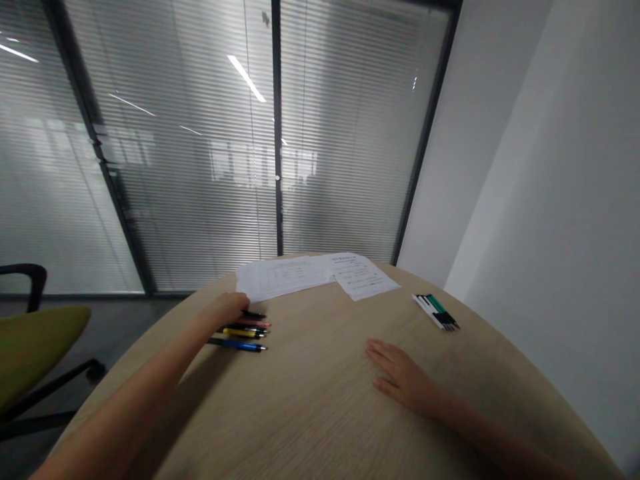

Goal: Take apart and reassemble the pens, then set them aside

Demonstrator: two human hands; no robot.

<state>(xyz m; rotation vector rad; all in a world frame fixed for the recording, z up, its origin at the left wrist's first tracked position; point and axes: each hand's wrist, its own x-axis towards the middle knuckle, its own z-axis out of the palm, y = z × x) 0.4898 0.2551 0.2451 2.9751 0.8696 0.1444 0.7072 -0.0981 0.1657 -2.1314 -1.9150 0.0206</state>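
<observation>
Table point(320, 400), pens point(245, 331) crosswise, tips rightward

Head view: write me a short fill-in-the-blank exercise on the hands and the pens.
1. The left hand touches the loose pens; the one nearest the person is ____.
2. The right hand lies ____ on the table, palm down.
3. The pack of pens lies to the ____ of the papers.
Missing words: blue; flat; right.
</observation>
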